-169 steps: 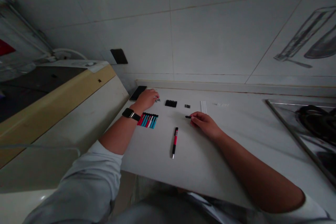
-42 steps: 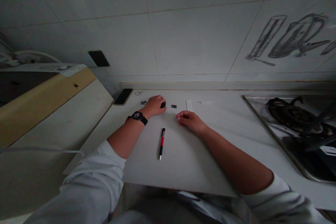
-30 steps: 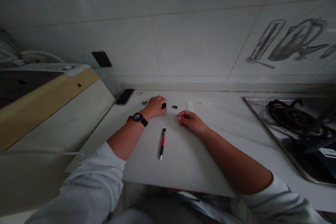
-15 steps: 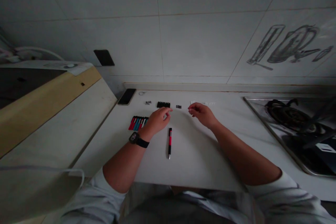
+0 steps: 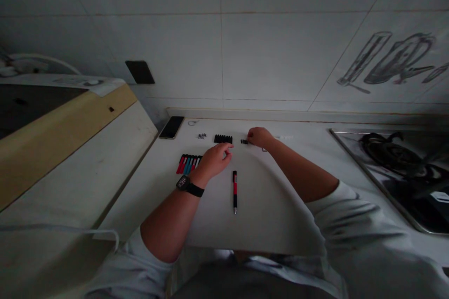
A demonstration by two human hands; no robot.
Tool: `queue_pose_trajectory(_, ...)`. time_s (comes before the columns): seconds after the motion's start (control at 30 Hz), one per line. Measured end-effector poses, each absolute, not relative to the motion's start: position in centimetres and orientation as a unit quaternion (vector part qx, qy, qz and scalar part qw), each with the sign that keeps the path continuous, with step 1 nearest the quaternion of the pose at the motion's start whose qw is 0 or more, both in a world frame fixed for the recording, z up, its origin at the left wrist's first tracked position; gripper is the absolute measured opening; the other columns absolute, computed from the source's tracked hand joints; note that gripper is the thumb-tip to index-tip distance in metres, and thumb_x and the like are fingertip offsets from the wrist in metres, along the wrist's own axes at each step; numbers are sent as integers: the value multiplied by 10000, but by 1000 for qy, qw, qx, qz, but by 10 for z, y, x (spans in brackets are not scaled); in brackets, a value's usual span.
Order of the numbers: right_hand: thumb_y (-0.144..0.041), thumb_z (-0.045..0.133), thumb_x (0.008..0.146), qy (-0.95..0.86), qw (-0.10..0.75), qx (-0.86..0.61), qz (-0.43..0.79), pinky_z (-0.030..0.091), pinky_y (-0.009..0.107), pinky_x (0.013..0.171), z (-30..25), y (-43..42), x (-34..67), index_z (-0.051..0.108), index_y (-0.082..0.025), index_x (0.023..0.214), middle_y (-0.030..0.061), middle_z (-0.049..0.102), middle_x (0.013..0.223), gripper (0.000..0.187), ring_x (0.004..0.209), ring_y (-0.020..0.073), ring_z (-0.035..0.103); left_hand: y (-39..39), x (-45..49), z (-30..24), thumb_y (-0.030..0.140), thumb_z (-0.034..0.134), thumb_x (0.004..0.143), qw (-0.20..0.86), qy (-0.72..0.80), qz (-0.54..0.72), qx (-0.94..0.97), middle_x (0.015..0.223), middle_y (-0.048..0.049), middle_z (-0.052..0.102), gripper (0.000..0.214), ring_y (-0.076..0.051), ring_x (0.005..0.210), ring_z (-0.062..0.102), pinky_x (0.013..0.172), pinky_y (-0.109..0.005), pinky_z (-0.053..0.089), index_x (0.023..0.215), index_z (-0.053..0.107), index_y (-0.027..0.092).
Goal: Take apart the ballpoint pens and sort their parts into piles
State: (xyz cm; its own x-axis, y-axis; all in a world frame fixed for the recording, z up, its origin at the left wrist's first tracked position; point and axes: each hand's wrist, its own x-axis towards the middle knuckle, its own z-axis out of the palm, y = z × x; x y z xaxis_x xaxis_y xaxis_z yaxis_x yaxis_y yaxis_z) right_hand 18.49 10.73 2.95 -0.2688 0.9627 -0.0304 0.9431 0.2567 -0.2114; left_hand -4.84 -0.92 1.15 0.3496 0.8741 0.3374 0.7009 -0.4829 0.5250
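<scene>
My left hand (image 5: 216, 159), with a dark watch (image 5: 183, 182) on its wrist, hovers over the white counter with fingers loosely apart and nothing visible in them. Just beyond its fingertips lies a row of black parts (image 5: 223, 139). My right hand (image 5: 260, 137) is closed at the small dark pieces (image 5: 244, 141), fingertips pressed together; what they hold is too small to make out. Between my forearms a red and black pen (image 5: 235, 192) lies pointing toward me. Red, blue and white pen barrels (image 5: 187, 164) lie in a row, partly hidden by my left hand.
Tiny metal pieces (image 5: 201, 136) and a thin ring (image 5: 192, 123) lie near the wall. A phone (image 5: 171, 127) rests at the counter's back left. Faint clear parts (image 5: 288, 137) sit beyond my right wrist. A gas stove (image 5: 386, 159) stands to the right.
My right hand has moved left to the small dark pieces, its fingers closing there. My left hand has hardly moved over the counter. The view has shifted slightly.
</scene>
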Motion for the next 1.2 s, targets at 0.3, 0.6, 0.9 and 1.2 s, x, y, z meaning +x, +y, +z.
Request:
queue_pose_trajectory(0.3, -271, 674, 880, -794, 58, -599, 85, 505, 331, 844, 26, 109, 186, 803, -198, 937, 135, 777, 1003, 159, 967, 267, 693, -10, -47, 12, 140, 620, 925, 139, 481, 292, 815, 1072, -59, 737, 334, -204, 984, 695, 958, -371, 552, 1250, 653, 212)
queue_pose_trajectory(0.6, -199, 634, 917, -809, 99, -570, 105, 493, 329, 877, 42, 71, 189, 777, -214, 1044, 102, 767, 1068, 192, 966, 235, 681, -7, -51, 10, 171, 591, 951, 127, 490, 294, 810, 1073, -64, 740, 289, -207, 962, 699, 906, -356, 555, 1233, 639, 211)
queue_pose_trajectory(0.9, -176, 672, 922, -959, 138, -201, 148, 450, 404, 1037, 30, -39, 169, 781, -250, 1119, 116, 696, 1220, 237, 1137, 248, 624, -14, -43, 23, 347, 461, 1058, 138, 502, 346, 781, 1077, -69, 725, 207, -208, 1000, 694, 902, -338, 544, 1124, 608, 217)
queue_pose_trajectory(1.2, -239, 535, 1006, -894, 205, -381, 119, 458, 355, 880, 24, -23, 208, 716, -196, 1104, 112, 722, 1040, 210, 941, 237, 629, -21, -42, 26, 360, 332, 1096, 192, 434, 320, 820, 1029, -53, 748, 398, -186, 982, 697, 921, -342, 539, 1070, 700, 210)
